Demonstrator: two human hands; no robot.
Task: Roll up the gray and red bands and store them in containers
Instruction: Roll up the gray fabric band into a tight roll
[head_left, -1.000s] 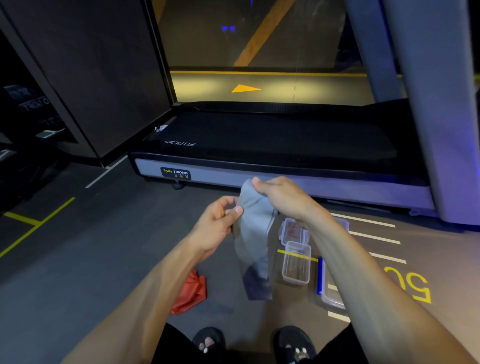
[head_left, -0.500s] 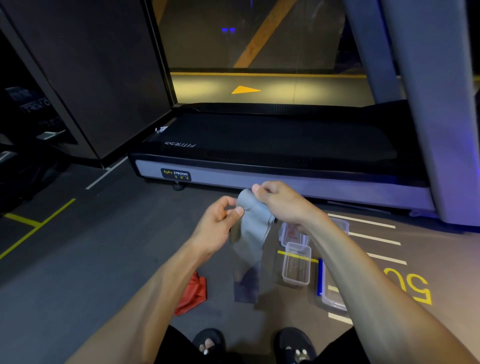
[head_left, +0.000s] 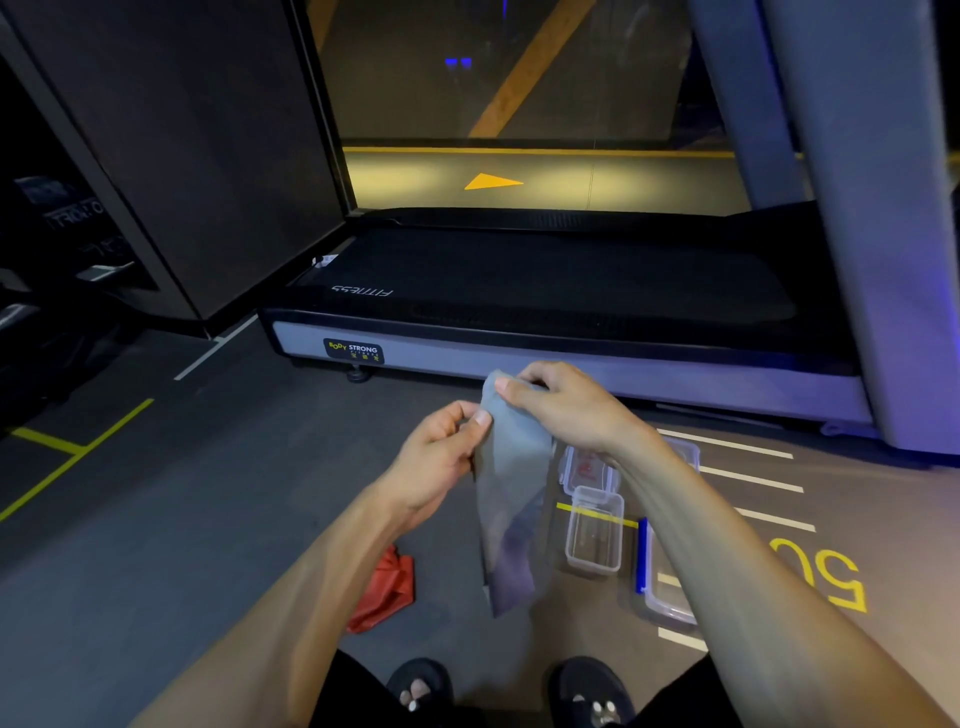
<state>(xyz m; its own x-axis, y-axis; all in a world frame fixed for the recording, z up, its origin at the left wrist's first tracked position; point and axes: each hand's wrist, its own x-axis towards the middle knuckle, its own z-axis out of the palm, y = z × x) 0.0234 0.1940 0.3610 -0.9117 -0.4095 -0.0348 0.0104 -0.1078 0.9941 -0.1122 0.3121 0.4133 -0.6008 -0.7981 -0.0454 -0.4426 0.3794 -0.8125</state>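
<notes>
Head view: the left hand (head_left: 434, 457) pinches the left edge of the gray band (head_left: 511, 499) between thumb and curled fingers, just below the band's top. The right hand (head_left: 558, 405) grips the top end of the same band, fingers curled over it and thumb tip pressed against the fabric. Both hands are held in the air above the floor (head_left: 182, 519), close together, with the band between them. The gray band hangs down from the two hands as a flat, unrolled strip; its lower end is free and reaches down to a level in the picture between the red band and the containers. The red band (head_left: 387, 592) lies crumpled on the floor, left of the hanging gray strip and partly hidden behind the left forearm. To the right of the gray strip, a small clear container (head_left: 595, 540) stands open on the floor. Just beyond it lies a clear lid (head_left: 584, 467) with a red mark on it, partly covered by the right wrist. A larger clear container (head_left: 667, 597) with a blue clip on its near-left side sits further right, mostly hidden behind the right forearm. White and yellow lines and a yellow numeral are painted on the floor around the containers. A treadmill (head_left: 519, 291) stands across the scene beyond the hands. Two dark shoes show at the bottom edge.
</notes>
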